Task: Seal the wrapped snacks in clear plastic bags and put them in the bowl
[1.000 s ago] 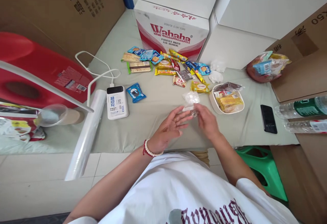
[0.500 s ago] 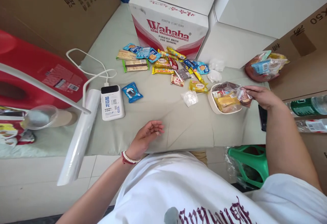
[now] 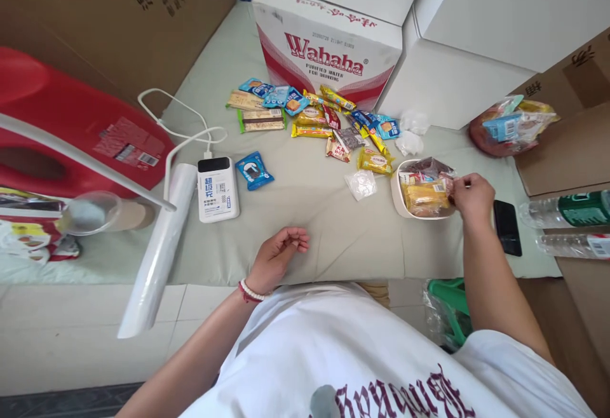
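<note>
Head view: right hand [image 3: 469,197] reaching to the right rim of a white bowl [image 3: 397,197], fingers curled and pinched on the edge of a small wrapped snack [image 3: 447,183] at the bowl's near-right side. Bowl heaped with packets, a yellow packet [image 3: 426,194] uppermost, just left of the right fingertips. Left hand [image 3: 277,258] resting palm-up near the front edge of the pale green cloth [image 3: 314,234], fingers loosely curled inward, holding nothing; a beaded bracelet [image 3: 252,292] on its wrist.

Between the two hands, slightly beyond them, a small clear plastic bag [image 3: 361,184] lying flat on the cloth, apart from both. Further beyond the right hand, toward the Wahaha carton [image 3: 328,49], a scatter of snack packets [image 3: 324,119] in blue, yellow and red, some overlapping. Beyond the left hand, a single blue packet [image 3: 254,171], and just to its left a white power bank [image 3: 218,188] with a white cable [image 3: 181,132] looping away from it. Further left of the left hand, a roll of clear film [image 3: 159,253] hanging past the cloth's front edge, and a red container [image 3: 71,126] lying behind it.

Just right of the right hand, a black phone [image 3: 507,227] flat on the cloth, close to the wrist but not touching. Further right, two water bottles [image 3: 569,224] on their sides. Beyond and right of the right hand, a red bowl of wrapped snacks [image 3: 509,127] beside a brown cardboard box [image 3: 572,126].
</note>
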### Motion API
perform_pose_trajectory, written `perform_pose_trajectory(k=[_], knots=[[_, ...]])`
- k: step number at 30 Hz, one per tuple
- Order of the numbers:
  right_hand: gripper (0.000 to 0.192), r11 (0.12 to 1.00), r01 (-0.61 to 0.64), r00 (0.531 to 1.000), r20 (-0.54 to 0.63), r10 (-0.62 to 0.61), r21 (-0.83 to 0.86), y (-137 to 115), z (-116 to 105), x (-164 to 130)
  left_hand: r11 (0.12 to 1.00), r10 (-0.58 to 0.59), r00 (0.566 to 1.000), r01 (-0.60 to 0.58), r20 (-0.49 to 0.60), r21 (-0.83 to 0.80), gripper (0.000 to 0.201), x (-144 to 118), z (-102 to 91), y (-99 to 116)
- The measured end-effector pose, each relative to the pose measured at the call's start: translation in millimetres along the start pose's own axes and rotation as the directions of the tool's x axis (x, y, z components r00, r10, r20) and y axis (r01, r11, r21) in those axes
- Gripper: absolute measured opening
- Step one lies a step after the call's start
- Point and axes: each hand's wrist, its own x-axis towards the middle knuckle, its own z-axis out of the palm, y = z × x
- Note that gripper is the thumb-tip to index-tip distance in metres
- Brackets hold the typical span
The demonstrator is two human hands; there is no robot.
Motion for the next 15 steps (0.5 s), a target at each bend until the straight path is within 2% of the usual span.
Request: perform_pose_trajectory(k=[3,6,7,9,11,13,15], knots=[[0.022,0.999,-0.046,0.998,-0.037,0.046,-0.001,-14,-1,-3,1.0,0.005,1.0,-0.005,-0.012,-0.008,0.035,1,1.5,0],[0.024,1.0,-0.022,1.0,0.019,0.022,0.013,-23,-18,-8,1.0,0.015,0.999,-0.016,-0.03,-0.017,0.033,0,2.5,-1],[0.026,1.0,-0.006,1.0,-0.008,0.006,0.016,-26,-26,-13,0.999,0.021,0.999,-0.022,-0.043,-0.024,0.032,-2,2.2,-1],[0.03,0.998,0.053,0.986,-0.162,-0.048,0.025,-31,-43,-32,0.998,0.039,0.995,-0.042,-0.087,-0.036,0.03,-6,0.8,-1],[0.029,0.983,0.181,0.952,-0.259,-0.164,0.043,-41,-55,-65,0.998,0.056,0.988,-0.06,-0.147,-0.021,0.026,-11,-1.7,0],[0.026,0.902,0.415,0.907,-0.132,-0.399,0.123,-57,-56,-104,0.997,0.075,0.978,-0.07,-0.194,0.036,0.021,-16,-4.5,2],[0.022,0.75,0.598,0.777,0.025,-0.629,0.283,-77,-48,-141,0.992,0.094,0.973,-0.074,-0.212,0.101,0.018,-19,-7.0,5]])
